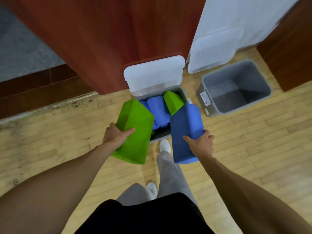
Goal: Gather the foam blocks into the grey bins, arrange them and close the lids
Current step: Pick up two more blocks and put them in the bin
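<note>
While we stood over the open grey plastic bin [181,92], our left hand [116,135] clamped a green rectangular foam block [135,130] above its left rim, our right hand [201,143] a blue rectangular foam block [184,132] above its right rim.

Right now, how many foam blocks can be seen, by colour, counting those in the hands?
Green foam blocks: 2 (left hand, in bin)
Blue foam blocks: at least 3 (right hand, two in bin); others may be hidden
Total: at least 5
</note>
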Demonstrator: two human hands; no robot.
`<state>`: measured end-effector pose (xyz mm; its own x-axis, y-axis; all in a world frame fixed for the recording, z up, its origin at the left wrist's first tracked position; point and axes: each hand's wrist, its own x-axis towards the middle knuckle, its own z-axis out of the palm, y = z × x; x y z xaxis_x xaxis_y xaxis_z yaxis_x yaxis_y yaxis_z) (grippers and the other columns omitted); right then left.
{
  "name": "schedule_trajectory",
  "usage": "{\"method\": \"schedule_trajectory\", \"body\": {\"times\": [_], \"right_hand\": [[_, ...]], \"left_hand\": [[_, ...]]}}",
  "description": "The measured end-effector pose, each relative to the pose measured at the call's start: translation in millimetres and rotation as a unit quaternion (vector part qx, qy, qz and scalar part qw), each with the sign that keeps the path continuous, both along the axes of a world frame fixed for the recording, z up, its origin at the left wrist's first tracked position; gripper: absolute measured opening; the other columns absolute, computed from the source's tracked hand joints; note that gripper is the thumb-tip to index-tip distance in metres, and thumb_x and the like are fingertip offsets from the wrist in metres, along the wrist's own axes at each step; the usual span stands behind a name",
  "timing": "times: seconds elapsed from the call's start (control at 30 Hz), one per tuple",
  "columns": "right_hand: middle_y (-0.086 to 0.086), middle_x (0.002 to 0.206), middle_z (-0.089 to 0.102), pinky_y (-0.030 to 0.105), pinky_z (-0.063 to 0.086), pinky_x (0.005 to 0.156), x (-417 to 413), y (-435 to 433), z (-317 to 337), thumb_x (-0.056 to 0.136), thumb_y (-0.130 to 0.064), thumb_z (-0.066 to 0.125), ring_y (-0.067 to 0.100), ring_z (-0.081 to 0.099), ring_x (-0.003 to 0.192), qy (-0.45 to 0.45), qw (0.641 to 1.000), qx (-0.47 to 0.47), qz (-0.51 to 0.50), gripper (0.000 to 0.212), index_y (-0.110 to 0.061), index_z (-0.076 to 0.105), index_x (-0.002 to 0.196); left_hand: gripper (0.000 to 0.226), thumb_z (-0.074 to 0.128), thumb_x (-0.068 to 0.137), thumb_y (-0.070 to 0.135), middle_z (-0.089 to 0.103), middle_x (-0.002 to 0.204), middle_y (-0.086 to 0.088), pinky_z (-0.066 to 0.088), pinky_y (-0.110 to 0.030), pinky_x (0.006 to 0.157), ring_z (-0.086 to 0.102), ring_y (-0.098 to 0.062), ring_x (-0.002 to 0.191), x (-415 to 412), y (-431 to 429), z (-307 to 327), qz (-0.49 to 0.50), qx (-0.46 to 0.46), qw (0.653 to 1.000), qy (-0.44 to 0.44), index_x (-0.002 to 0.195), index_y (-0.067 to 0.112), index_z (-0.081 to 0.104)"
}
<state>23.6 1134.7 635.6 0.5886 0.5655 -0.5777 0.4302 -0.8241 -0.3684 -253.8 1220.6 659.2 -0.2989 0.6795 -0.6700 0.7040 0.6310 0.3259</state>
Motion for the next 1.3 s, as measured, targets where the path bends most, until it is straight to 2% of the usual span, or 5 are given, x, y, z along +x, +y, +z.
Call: {"method": "schedule_trajectory", "body": {"times": [0.23,0.43,0.77,0.93,1.3], "right_hand": [[0.019,0.135,0.037,0.046,0.037,0.105,19.2,123.2,-85.6,0.073,-0.052,0.075,0.039,0.040,0.126,0.083,0.995,-0.037,-0.040,0.091,-0.005,0.036,0.141],[0.020,0.129,0.050,0.042,0.041,0.099,13.4,185.4,-196.8,0.081,-0.046,0.070,0.035,0.048,0.120,0.097,0.995,-0.013,-0.028,0.074,0.001,0.044,0.131],[0.008,0.130,0.052,0.041,0.042,0.101,3.2,211.1,-340.3,0.087,-0.044,0.065,0.026,0.052,0.114,0.084,0.995,0.045,-0.033,0.057,-0.015,0.049,0.134],[0.018,0.130,0.040,0.041,0.036,0.104,6.7,193.4,-315.9,0.082,-0.027,0.071,0.036,0.040,0.121,-0.011,0.998,-0.051,0.045,0.057,-0.008,0.051,0.131],[0.007,0.094,0.058,0.034,0.050,0.088,-2.0,214.3,-145.2,0.094,-0.015,0.048,0.021,0.052,0.085,0.147,0.940,-0.183,0.246,0.015,-0.016,0.056,0.081]], "left_hand": [[0.083,0.064,0.080,0.060,0.017,0.146,-0.017,0.032,-0.049,0.109,0.025,-0.039,0.136,22.7,110.0,-81.7,-0.022,-0.081,0.996,-0.020,0.138,0.006,0.041],[0.097,0.059,0.060,0.078,0.043,0.140,-0.014,0.044,-0.047,0.103,0.052,-0.036,0.119,10.6,150.4,-220.3,0.069,-0.117,0.986,-0.102,0.134,0.015,0.054],[0.041,0.057,0.092,0.025,0.055,0.124,-0.019,0.042,-0.039,0.075,0.057,-0.039,0.105,1.4,178.7,-375.7,-0.019,-0.062,0.998,0.000,0.128,0.005,0.049],[0.056,0.061,0.089,0.018,0.046,0.133,-0.021,0.042,-0.038,0.085,0.052,-0.036,0.115,14.6,156.3,-349.6,-0.047,-0.110,0.993,-0.003,0.138,0.001,0.039],[0.024,0.053,0.092,0.015,0.066,0.097,-0.009,0.048,-0.032,0.081,0.065,-0.026,0.091,38.1,123.4,-157.8,-0.043,-0.126,0.979,-0.153,0.114,0.011,0.062]]}}
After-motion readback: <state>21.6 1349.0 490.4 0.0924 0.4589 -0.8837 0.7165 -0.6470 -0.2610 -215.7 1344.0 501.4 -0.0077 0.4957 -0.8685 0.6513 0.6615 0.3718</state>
